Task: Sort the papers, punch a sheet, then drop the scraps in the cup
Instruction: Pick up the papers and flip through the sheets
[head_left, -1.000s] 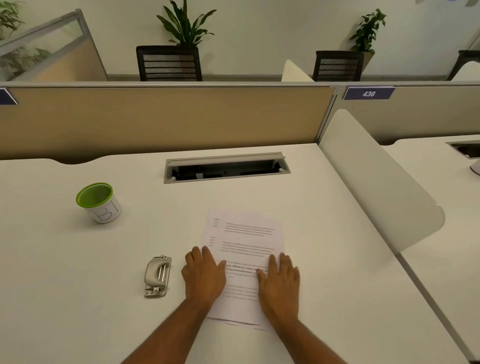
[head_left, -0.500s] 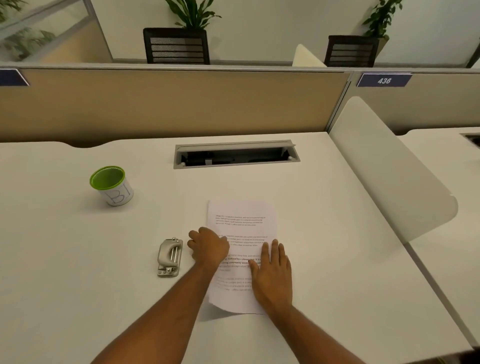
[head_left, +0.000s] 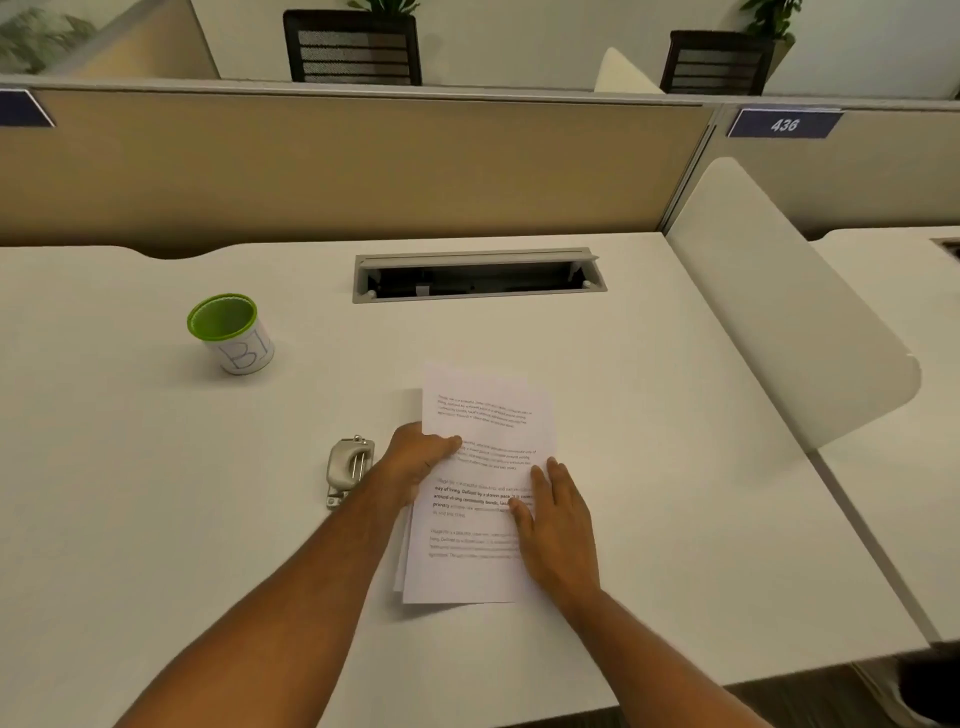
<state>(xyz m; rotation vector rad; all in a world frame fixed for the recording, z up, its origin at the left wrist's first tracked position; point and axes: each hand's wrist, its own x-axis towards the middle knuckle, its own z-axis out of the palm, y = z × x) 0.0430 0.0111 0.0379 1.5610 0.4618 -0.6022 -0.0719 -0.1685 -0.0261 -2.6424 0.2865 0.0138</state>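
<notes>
The left hand's (head_left: 415, 462) fingers pinch the left edge of the top printed white sheet of a small stack of papers (head_left: 483, 483), the right hand (head_left: 558, 530) lies flat and unclenched on it, beside one grey metal hole punch (head_left: 349, 469) and one green-rimmed white cup (head_left: 231, 332) on the pale worktop (head_left: 156, 519).

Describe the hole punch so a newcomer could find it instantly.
On the white desk, look just left of the paper stack, beside the left hand. The hole punch is the small silver metal object there, unlike the green-rimmed cup farther back.
</notes>
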